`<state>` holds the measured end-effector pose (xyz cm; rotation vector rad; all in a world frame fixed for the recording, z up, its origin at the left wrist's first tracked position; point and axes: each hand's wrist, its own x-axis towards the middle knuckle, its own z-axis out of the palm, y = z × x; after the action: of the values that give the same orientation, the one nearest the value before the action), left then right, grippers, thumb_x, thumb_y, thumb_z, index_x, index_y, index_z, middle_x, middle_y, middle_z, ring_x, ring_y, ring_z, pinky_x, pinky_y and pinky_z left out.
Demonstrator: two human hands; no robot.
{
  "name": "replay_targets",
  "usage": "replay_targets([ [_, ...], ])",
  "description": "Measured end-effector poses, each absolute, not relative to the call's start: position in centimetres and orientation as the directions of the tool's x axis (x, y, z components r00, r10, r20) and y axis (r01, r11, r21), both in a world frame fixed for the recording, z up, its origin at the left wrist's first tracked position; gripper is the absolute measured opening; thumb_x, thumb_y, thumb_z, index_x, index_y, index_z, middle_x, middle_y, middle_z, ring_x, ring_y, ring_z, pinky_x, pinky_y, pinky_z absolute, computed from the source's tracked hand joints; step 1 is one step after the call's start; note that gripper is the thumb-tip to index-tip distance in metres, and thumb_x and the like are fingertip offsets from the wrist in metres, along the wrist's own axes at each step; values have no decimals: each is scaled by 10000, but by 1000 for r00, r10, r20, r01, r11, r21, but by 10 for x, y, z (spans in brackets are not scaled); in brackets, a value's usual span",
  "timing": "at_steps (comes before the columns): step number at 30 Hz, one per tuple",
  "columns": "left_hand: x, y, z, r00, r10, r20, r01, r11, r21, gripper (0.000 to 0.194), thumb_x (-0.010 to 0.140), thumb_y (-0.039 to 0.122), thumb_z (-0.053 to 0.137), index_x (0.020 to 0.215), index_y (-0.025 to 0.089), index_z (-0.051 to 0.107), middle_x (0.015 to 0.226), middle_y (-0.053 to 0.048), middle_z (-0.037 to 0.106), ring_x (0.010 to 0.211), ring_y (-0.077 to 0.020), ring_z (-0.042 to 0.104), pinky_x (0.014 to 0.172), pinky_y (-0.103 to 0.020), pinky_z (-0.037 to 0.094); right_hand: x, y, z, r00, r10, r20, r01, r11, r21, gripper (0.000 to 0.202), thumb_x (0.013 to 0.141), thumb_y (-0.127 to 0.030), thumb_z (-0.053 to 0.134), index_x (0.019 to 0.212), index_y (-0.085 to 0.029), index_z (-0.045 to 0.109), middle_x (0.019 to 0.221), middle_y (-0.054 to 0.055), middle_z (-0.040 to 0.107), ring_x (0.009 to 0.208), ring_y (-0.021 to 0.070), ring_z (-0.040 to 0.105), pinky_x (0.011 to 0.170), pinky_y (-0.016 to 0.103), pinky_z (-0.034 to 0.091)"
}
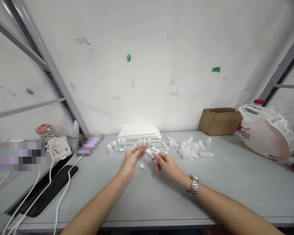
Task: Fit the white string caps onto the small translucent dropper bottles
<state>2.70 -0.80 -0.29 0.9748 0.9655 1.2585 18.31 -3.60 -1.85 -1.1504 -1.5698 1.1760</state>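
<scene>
The one view here comes from the person's head, looking forward and down over the grey worktop [235,189], with both forearms reaching in from the bottom edge. We're close above the near edge, wide enough to take in the wall [149,91] behind.

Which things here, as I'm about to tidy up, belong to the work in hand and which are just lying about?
Likely the work:
small white piece at the right hand
white corded pieces
small translucent bottles
perhaps the white stack

Seemingly just lying about:
cardboard box
plastic bag
pink figure
black pad
</scene>
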Motion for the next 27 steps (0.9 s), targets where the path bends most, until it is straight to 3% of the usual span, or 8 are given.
replay_targets([
  [21, 28, -6, -8, 94, 996, 6, -166, 10, 986, 294, 647, 412, 659, 699, 125, 698, 928, -118, 693, 911, -219, 599, 857, -344, 421, 184, -36, -17, -222, 973, 70, 233, 123, -965, 412, 821, -538, 406, 707, -163, 531, 465, -29, 497, 459, 115, 485, 509, 239, 384],
  [27, 29, -10, 5, 175, 982, 66, -297, -11, 955, 346, 700, 432, 616, 871, 139, 683, 1063, -115, 649, 1017, -223, 566, 932, -352, 374, 187, -33, -14, -340, 940, 39, -72, 15, -997, 420, 786, -568, 449, 758, -157, 531, 480, -30, 513, 444, 102, 477, 518, 247, 385],
])
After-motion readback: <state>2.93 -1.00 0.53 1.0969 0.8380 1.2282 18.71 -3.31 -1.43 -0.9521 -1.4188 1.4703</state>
